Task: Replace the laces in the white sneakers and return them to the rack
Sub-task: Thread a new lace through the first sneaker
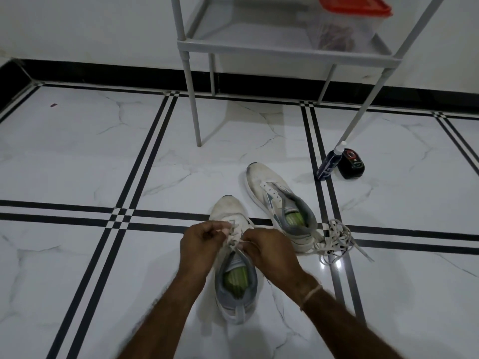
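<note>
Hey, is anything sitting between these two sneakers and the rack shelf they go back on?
Nothing visible lies between the near sneaker, the far sneaker and the rack. The spray bottle and black tin stand off to the right by a rack leg, and the red-lidded container takes only the shelf's right side.

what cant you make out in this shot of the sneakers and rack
Head view:
near sneaker: eyelets and the path of the lace, covered by left hand and right hand
rack: above its lowest shelf, cut by top edge
red-lidded container: contents blurred through cloudy plastic
spray bottle: label too small
</note>
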`<state>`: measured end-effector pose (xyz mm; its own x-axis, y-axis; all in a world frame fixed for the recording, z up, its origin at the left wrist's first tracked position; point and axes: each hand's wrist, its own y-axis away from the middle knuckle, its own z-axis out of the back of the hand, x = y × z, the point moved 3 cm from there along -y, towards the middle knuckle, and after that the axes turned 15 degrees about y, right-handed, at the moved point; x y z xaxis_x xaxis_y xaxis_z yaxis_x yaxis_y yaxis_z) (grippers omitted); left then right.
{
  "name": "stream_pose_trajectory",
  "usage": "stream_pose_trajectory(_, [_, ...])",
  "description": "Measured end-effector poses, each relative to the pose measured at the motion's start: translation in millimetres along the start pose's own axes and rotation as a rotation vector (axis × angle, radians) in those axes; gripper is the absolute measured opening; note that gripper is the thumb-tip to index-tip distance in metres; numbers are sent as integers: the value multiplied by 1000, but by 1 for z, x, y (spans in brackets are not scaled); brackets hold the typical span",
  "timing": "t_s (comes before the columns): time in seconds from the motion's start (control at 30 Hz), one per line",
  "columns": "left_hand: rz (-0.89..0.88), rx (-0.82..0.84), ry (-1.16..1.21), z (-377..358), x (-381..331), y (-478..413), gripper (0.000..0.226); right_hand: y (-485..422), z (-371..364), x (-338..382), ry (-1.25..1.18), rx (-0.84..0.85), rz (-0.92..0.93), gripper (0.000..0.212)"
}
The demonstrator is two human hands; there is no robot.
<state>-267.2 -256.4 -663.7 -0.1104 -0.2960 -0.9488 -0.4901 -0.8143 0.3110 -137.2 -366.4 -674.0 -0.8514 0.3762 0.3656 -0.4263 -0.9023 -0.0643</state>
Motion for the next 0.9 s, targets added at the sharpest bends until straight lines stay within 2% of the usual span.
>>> stream_pose_trajectory(0.1, [131, -300, 634, 17, 7, -4, 22, 6, -6, -5, -199, 28, -54, 24])
stream_pose_trajectory(0.13, [149, -417, 748, 27, 14, -6, 24, 6, -8, -6, -286, 50, -89, 25])
stream_pose_trajectory(0.17, [145, -513, 693, 41, 24, -8, 24, 7, -10, -8, -361, 71, -125, 26])
stream_pose_trajectory(0.2, [124, -572, 457, 53, 32, -7, 24, 7, -12, -10, -418, 87, -152, 26])
stream_pose_trajectory(0.23, [67, -581, 68, 61, 35, -3, 26, 8, -13, -11, -450, 91, -164, 28])
stream_pose_trajectory(0.27, [-28, -567, -316, 64, 35, 2, 30, 8, -13, -12, -461, 87, -170, 30])
stream_pose_trajectory(0.3, [-180, -537, -551, 62, 34, 6, 36, 8, -13, -11, -462, 82, -170, 31])
stream_pose_trajectory(0.33, [-312, -442, -625, 55, 32, 6, 37, 8, -13, -11, -464, 80, -170, 30])
stream_pose_trajectory(0.4, [-400, -102, -448, 34, 30, 5, 29, 7, -16, -13, -476, 82, -175, 26])
stream_pose_trajectory(0.43, [-358, 45, -379, 28, 33, 6, 27, 7, -17, -13, -479, 84, -178, 24])
stream_pose_trajectory(0.47, [-324, 125, -339, 23, 32, 8, 27, 6, -19, -14, -480, 88, -185, 21])
stream_pose_trajectory(0.53, [-287, 150, -292, 20, 30, 7, 17, 5, -19, -14, -494, 96, -193, 16])
stream_pose_trajectory(0.6, [-281, 103, -272, 22, 27, 6, 3, 4, -17, -14, -518, 106, -191, 16])
stream_pose_trajectory(0.73, [-222, 169, -338, 26, 27, 3, 16, 4, -14, -15, -623, 143, -221, 21])
stream_pose_trajectory(0.9, [-194, 239, -448, 39, 29, -4, 16, 6, -7, -17, -730, 124, -266, 29])
